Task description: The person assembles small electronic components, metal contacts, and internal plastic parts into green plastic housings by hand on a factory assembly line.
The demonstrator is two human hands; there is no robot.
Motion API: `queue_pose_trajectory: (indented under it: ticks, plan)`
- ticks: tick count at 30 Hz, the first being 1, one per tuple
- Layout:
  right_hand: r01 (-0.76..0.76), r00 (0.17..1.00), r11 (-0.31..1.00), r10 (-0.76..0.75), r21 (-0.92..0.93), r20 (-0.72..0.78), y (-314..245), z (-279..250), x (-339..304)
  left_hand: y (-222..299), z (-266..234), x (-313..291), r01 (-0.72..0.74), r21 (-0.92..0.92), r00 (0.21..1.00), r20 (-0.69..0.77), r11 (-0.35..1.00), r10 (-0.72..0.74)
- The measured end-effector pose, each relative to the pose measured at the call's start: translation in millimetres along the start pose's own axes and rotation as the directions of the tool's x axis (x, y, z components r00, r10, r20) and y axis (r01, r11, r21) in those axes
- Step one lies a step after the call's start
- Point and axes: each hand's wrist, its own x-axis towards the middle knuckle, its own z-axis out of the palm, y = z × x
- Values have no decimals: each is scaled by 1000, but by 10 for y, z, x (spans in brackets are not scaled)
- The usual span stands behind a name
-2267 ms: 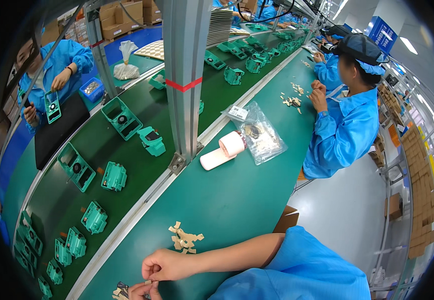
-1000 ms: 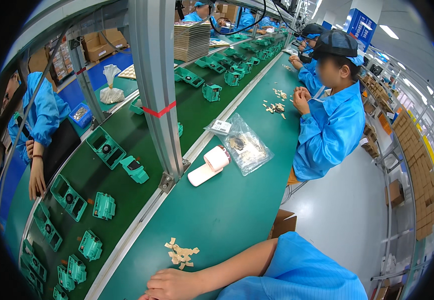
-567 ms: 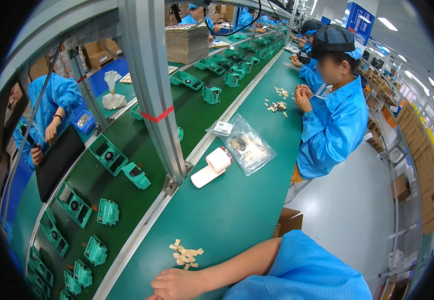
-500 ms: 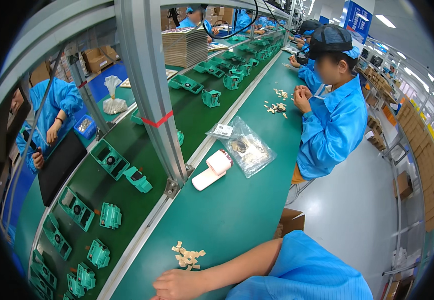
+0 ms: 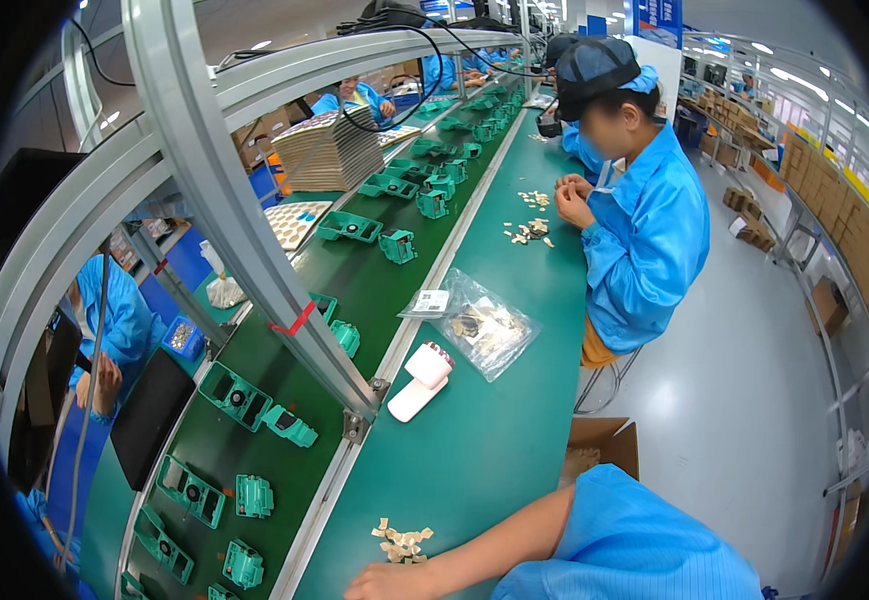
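My right hand (image 5: 386, 582) rests low at the bottom edge, its arm reaching in from the right in a blue sleeve. Its fingers are curled, and the fingertips fall out of the picture, so whatever they hold is hidden. Just beyond the knuckles lies a loose heap of small cream-coloured pieces (image 5: 404, 543) on the green bench (image 5: 474, 440). My left hand is out of the picture. Farther up the bench sits a pale pink and white device (image 5: 421, 385), beside a clear plastic bag (image 5: 494, 345) with small pieces inside.
Left of the bench a conveyor belt (image 5: 329, 300) carries green plastic housings (image 5: 237, 396). A metal post (image 5: 244, 200) rises at the bench's edge. A co-worker (image 5: 644, 220) sits at the far right, handling small pieces. An open carton (image 5: 604, 445) stands below the bench.
The view has shifted, so the bench and post sit differently and my right hand shows less, nearer the bottom edge. The green housings also appear at different places.
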Motion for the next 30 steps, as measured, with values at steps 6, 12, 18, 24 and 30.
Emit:
queue_pose_trajectory:
  ticks: [6,12,18,24,30]
  plan:
    - [-44,998,997,40,67,56,29,-20,9,19,-1,43,-24,42,999,49,999,21]
    - [-10,1000,999,10,52,-17,10,-105,42,-9,-7,64,-21,41,998,57,999,18]
    - [-64,997,995,59,83,57,-9,-151,91,-8,-10,50,-54,80,998,22,995,53]
    - [-190,978,962,167,196,128,12,-166,74,117,91,74,-117,127,993,6,985,117]
    - [-212,973,936,175,282,151,84,-149,80,191,127,60,-91,96,996,-7,991,92]
